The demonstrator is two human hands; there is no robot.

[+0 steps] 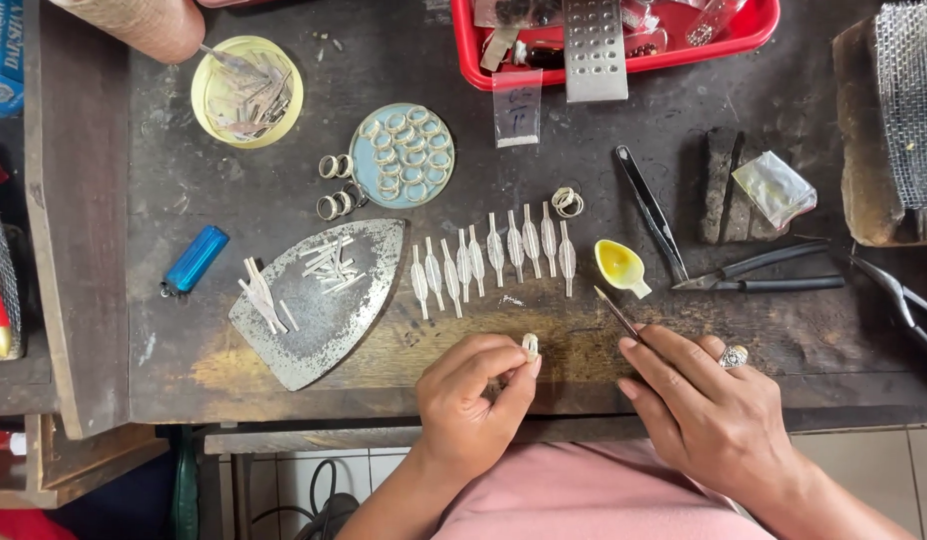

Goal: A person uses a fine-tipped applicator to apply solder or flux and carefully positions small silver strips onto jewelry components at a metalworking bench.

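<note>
Fingertips of the left hand [471, 395] pinch a small ring [531, 346] just below the row of metal blanks [494, 258], while the right hand [706, 410] grips a thin pick [617, 313] — best steadied on the bench [584, 360].

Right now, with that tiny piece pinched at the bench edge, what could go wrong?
1. The left hand pinches the small silver piece by the fingertips alone, near the bench's front edge; a slip could send it off toward the floor.
2. The right hand holds a thin pointed tool aimed toward the row of flat silver pieces; a twitch might scatter them.
3. The small yellow dish sits just beyond the tool tip and might be tipped.
</note>
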